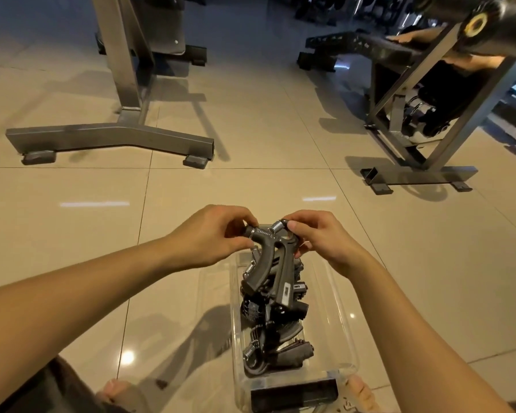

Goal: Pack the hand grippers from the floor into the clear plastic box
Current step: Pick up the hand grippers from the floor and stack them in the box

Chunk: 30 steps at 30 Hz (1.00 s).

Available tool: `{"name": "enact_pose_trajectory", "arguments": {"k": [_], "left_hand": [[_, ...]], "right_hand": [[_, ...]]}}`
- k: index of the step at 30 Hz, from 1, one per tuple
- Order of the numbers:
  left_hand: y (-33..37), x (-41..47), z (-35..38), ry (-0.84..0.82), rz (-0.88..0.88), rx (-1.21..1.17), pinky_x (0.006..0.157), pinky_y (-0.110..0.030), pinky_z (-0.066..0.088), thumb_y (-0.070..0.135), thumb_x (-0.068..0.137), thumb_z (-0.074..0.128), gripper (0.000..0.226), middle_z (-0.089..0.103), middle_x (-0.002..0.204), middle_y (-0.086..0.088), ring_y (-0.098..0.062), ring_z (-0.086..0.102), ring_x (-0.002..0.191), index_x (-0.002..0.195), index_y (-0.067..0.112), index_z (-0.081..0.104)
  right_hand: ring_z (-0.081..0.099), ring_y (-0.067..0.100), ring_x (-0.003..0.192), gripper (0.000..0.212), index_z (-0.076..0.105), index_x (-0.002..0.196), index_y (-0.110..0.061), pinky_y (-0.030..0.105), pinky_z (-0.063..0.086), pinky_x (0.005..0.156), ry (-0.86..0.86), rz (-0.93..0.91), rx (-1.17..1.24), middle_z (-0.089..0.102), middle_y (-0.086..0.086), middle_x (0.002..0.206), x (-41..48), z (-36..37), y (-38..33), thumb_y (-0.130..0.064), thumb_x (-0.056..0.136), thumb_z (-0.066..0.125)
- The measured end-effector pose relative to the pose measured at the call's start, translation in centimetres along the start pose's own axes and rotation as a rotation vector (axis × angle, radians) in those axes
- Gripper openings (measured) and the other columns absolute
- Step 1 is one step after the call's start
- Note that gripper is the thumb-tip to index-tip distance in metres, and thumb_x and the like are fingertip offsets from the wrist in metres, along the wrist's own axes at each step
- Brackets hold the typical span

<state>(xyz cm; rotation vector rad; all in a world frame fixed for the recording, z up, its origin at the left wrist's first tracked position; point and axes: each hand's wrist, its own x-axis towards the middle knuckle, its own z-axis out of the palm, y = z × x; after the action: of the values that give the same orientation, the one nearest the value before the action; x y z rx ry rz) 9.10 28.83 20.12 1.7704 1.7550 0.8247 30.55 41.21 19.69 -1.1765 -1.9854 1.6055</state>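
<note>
A clear plastic box (pixel 341 329) stands on the tiled floor between my feet, holding several dark hand grippers (pixel 268 332) piled along its middle. On top of the pile, at the far end of the box, lies one grey hand gripper (pixel 273 272) with a metal spring. My left hand (pixel 212 236) pinches its knob end on the left. My right hand (pixel 319 239) pinches its top by the spring on the right. Its handles point toward me, over the pile.
A grey steel machine base (pixel 108 138) stands on the floor at the far left. A bench frame (pixel 420 162) with a padded roller stands at the far right, and a person's arm rests on it. My toes (pixel 116 390) flank the near end of the box.
</note>
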Motion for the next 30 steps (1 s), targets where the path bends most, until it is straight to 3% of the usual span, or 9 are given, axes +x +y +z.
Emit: {"name": "enact_pose_trajectory", "arguments": {"k": [5, 10, 13, 16, 20, 23, 26, 30], "left_hand": [[0.5, -0.4, -0.4, 0.077, 0.065, 0.117, 0.067, -0.025, 0.045, 0.036, 0.091, 0.071, 0.015, 0.064, 0.082, 0.015, -0.004, 0.059, 0.077, 0.104, 0.028, 0.069], [0.5, -0.5, -0.8, 0.069, 0.139, 0.439, 0.067, -0.031, 0.050, 0.047, 0.096, 0.059, 0.024, 0.061, 0.087, 0.012, -0.010, 0.056, 0.077, 0.104, 0.025, 0.065], [-0.3, -0.5, -0.8, 0.070, 0.184, 0.494, 0.068, -0.031, 0.049, 0.051, 0.096, 0.055, 0.028, 0.059, 0.089, 0.014, -0.010, 0.055, 0.079, 0.105, 0.027, 0.066], [-1.0, -0.4, -0.5, 0.112, 0.189, 0.362, 0.073, -0.029, 0.048, 0.051, 0.094, 0.057, 0.029, 0.063, 0.097, 0.014, -0.007, 0.057, 0.087, 0.105, 0.027, 0.069], [-1.4, 0.0, -0.4, 0.073, 0.067, 0.106, 0.076, -0.026, 0.051, 0.047, 0.091, 0.067, 0.018, 0.071, 0.090, 0.015, -0.001, 0.066, 0.088, 0.096, 0.030, 0.071], [-1.4, 0.4, -0.3, 0.067, 0.026, 0.083, 0.078, -0.034, 0.056, 0.051, 0.090, 0.067, 0.019, 0.071, 0.085, 0.015, -0.003, 0.066, 0.083, 0.091, 0.033, 0.069], [-1.3, 0.8, 0.0, -0.007, -0.036, 0.085, 0.078, -0.042, 0.056, 0.052, 0.091, 0.064, 0.025, 0.071, 0.085, 0.011, -0.009, 0.066, 0.082, 0.092, 0.028, 0.069], [-1.5, 1.8, 0.8, -0.041, -0.144, 0.022, 0.070, -0.040, 0.053, 0.051, 0.092, 0.064, 0.034, 0.070, 0.075, 0.001, -0.016, 0.063, 0.071, 0.083, 0.019, 0.068]], "right_hand": [[0.066, 0.028, 0.077, 0.021, 0.070, 0.112, -0.006, 0.037, 0.061, 0.065, 0.026, 0.055, 0.056, 0.071, 0.020, 0.103, -0.6, 1.0, -0.5, -0.020, 0.102, 0.058], [0.074, 0.026, 0.088, 0.044, 0.067, 0.117, -0.021, 0.038, 0.062, 0.072, -0.136, 0.165, -0.019, 0.074, 0.005, 0.110, -1.2, 2.1, -1.7, -0.055, 0.090, 0.067], [0.073, 0.011, 0.085, 0.042, 0.066, 0.122, -0.023, 0.027, 0.055, 0.067, -0.226, 0.162, -0.074, 0.073, -0.002, 0.109, -1.2, 3.2, -1.8, -0.041, 0.085, 0.078], [0.070, 0.014, 0.087, 0.037, 0.068, 0.119, -0.023, 0.033, 0.054, 0.074, -0.244, 0.184, -0.012, 0.075, 0.002, 0.106, -1.1, 3.5, -1.4, -0.023, 0.084, 0.080], [0.070, 0.020, 0.096, 0.032, 0.072, 0.117, -0.019, 0.032, 0.053, 0.073, -0.269, 0.151, 0.053, 0.073, 0.010, 0.114, -1.3, 3.3, -0.8, -0.022, 0.086, 0.077], [0.070, 0.023, 0.098, 0.019, 0.077, 0.107, -0.012, 0.041, 0.055, 0.085, -0.226, 0.146, 0.085, 0.074, 0.012, 0.110, -1.5, 2.7, -1.0, -0.017, 0.090, 0.072], [0.073, 0.028, 0.092, 0.019, 0.077, 0.103, -0.003, 0.040, 0.060, 0.078, -0.213, 0.063, 0.087, 0.074, 0.017, 0.105, -2.0, 1.6, -1.5, -0.016, 0.091, 0.071], [0.070, 0.023, 0.088, 0.019, 0.078, 0.098, -0.007, 0.039, 0.057, 0.083, -0.166, -0.090, -0.143, 0.074, 0.014, 0.094, -2.7, 1.1, -1.9, -0.018, 0.083, 0.081]]}}
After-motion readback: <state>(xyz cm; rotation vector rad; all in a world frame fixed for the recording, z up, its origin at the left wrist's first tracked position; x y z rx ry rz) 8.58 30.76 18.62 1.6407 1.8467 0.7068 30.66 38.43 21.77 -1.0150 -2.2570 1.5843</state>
